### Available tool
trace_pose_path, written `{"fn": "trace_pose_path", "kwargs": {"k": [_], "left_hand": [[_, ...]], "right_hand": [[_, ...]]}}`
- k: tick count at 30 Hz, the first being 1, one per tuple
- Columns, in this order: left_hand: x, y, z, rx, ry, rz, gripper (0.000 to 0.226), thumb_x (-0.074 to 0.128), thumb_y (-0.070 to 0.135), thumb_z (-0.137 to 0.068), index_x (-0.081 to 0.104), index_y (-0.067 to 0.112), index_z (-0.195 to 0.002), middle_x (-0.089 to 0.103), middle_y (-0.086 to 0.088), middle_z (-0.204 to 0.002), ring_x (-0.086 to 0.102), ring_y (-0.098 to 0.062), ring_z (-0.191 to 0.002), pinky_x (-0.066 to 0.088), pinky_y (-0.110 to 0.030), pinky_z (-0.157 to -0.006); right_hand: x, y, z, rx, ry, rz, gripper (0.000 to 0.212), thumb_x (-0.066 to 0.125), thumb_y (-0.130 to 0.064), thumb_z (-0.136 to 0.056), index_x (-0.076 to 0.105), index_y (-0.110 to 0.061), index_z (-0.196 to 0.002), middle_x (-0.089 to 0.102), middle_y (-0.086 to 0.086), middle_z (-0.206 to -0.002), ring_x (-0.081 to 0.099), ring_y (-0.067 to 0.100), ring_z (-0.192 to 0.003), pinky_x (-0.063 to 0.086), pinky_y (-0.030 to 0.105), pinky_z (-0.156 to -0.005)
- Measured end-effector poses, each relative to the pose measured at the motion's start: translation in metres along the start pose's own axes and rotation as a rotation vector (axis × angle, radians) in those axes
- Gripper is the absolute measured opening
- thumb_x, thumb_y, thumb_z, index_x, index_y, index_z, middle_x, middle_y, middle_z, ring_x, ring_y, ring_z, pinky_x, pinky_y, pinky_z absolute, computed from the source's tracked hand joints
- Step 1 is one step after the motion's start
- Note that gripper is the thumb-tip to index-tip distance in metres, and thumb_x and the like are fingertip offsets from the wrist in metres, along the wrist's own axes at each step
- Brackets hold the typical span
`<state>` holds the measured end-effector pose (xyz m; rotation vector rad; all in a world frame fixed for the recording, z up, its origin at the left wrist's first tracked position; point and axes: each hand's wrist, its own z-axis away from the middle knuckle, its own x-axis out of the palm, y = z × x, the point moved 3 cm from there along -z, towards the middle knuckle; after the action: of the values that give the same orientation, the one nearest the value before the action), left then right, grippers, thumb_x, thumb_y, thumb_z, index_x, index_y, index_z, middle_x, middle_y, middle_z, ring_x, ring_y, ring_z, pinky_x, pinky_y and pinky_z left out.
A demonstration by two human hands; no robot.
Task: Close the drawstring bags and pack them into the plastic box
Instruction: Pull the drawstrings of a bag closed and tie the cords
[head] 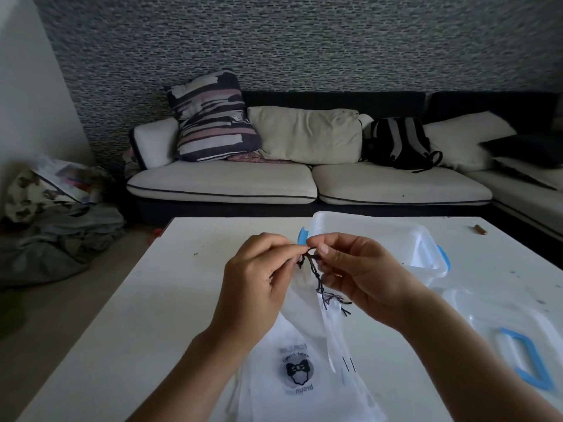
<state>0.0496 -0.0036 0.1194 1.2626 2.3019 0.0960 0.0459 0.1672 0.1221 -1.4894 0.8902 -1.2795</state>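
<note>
A translucent white drawstring bag (307,303) hangs raised above the white table (146,300). My left hand (256,284) and my right hand (359,278) pinch its black drawstring (316,275) at the top, fingertips nearly touching. Loose cord ends dangle below my right fingers. More white bags (292,376) lie flat near the front edge, the top one printed with a round black bow logo. The clear plastic box (380,236) with blue clips stands open just behind my hands.
The box's clear lid (502,330) with a blue handle (524,363) lies on the table at the right. A small brown object (479,229) rests at the far right corner. A sofa with cushions and a backpack (399,141) stands beyond; clothes are heaped on the floor at left.
</note>
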Motion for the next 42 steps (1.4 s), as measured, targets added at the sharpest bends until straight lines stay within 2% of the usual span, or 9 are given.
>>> {"fn": "trace_pose_path", "kwargs": {"k": [8, 14, 18, 21, 29, 32, 34, 39, 42], "left_hand": [[0.001, -0.005, -0.002, -0.044, -0.065, 0.047, 0.019, 0.072, 0.003, -0.087, 0.078, 0.012, -0.102, 0.068, 0.002, -0.091, 0.062, -0.004, -0.084, 0.046, -0.009, -0.078], [0.007, 0.000, -0.002, 0.018, -0.111, 0.016, 0.019, 0.066, 0.010, -0.091, 0.077, 0.010, -0.106, 0.067, 0.000, -0.091, 0.061, -0.009, -0.086, 0.048, -0.013, -0.079], [0.008, 0.001, -0.002, 0.041, -0.130, -0.001, 0.018, 0.069, 0.005, -0.090, 0.076, 0.009, -0.106, 0.067, -0.001, -0.091, 0.061, -0.012, -0.086, 0.049, -0.015, -0.079], [0.011, 0.002, 0.000, 0.068, -0.134, -0.005, 0.018, 0.069, 0.004, -0.089, 0.076, 0.009, -0.105, 0.066, -0.001, -0.091, 0.062, -0.015, -0.086, 0.050, -0.021, -0.078], [0.011, 0.008, -0.002, 0.102, -0.110, -0.010, 0.020, 0.067, 0.001, -0.090, 0.075, 0.008, -0.106, 0.066, -0.002, -0.090, 0.061, -0.018, -0.086, 0.049, -0.020, -0.080], [0.011, 0.007, -0.006, 0.102, -0.089, -0.031, 0.021, 0.067, 0.001, -0.090, 0.075, 0.008, -0.107, 0.065, -0.002, -0.089, 0.060, -0.017, -0.085, 0.046, -0.017, -0.080], [0.009, 0.005, -0.006, 0.093, -0.080, -0.039, 0.020, 0.068, 0.001, -0.090, 0.075, 0.009, -0.107, 0.065, -0.002, -0.090, 0.060, -0.016, -0.086, 0.048, -0.018, -0.079], [0.011, 0.000, -0.006, -0.067, -0.153, 0.173, 0.019, 0.072, 0.002, -0.087, 0.078, 0.011, -0.102, 0.070, 0.003, -0.089, 0.066, -0.007, -0.083, 0.052, -0.018, -0.077], [0.011, -0.002, -0.005, -0.290, -0.222, 0.391, 0.020, 0.073, 0.000, -0.085, 0.080, 0.013, -0.099, 0.076, 0.006, -0.089, 0.071, -0.006, -0.085, 0.056, -0.021, -0.079]], "right_hand": [[-0.004, -0.003, -0.002, -0.146, 0.049, 0.057, 0.025, 0.069, -0.012, -0.076, 0.073, -0.011, -0.100, 0.063, 0.004, -0.076, 0.055, 0.011, -0.067, 0.048, 0.021, -0.062], [0.005, 0.014, -0.004, 0.139, 0.009, -0.292, 0.024, 0.062, -0.011, -0.081, 0.079, -0.017, -0.097, 0.061, 0.000, -0.079, 0.044, 0.012, -0.069, 0.036, 0.022, -0.060], [0.000, 0.008, -0.002, 0.221, -0.032, -0.253, 0.032, 0.058, -0.009, -0.088, 0.068, -0.011, -0.119, 0.054, 0.000, -0.081, 0.015, 0.013, -0.077, 0.022, 0.019, -0.054], [-0.003, 0.006, -0.001, 0.264, -0.064, -0.184, 0.014, 0.055, -0.010, -0.097, 0.068, -0.012, -0.101, 0.049, -0.001, -0.075, 0.022, 0.007, -0.057, 0.018, 0.015, -0.044], [-0.001, 0.001, 0.003, 0.303, -0.027, -0.193, 0.019, 0.061, -0.017, -0.096, 0.058, -0.013, -0.077, 0.039, -0.003, -0.070, 0.017, 0.007, -0.054, 0.014, 0.013, -0.039], [0.000, 0.000, 0.002, 0.304, -0.094, -0.381, 0.015, 0.077, -0.018, -0.083, 0.065, -0.012, -0.091, 0.045, -0.006, -0.071, 0.024, 0.005, -0.049, 0.016, 0.012, -0.035], [-0.002, -0.001, 0.003, 0.287, -0.098, -0.464, 0.040, 0.084, -0.016, -0.073, 0.069, -0.012, -0.110, 0.050, -0.004, -0.075, 0.026, 0.005, -0.051, 0.021, 0.011, -0.033], [-0.006, -0.009, 0.010, 0.064, -0.074, 0.194, 0.043, 0.083, -0.013, -0.072, 0.069, -0.007, -0.112, 0.052, 0.003, -0.075, 0.023, 0.013, -0.061, 0.017, 0.022, -0.047], [0.000, -0.011, 0.011, -0.041, -0.023, 0.533, 0.023, 0.083, -0.011, -0.073, 0.078, -0.012, -0.096, 0.054, 0.004, -0.062, 0.031, 0.011, -0.050, 0.025, 0.019, -0.046]]}}
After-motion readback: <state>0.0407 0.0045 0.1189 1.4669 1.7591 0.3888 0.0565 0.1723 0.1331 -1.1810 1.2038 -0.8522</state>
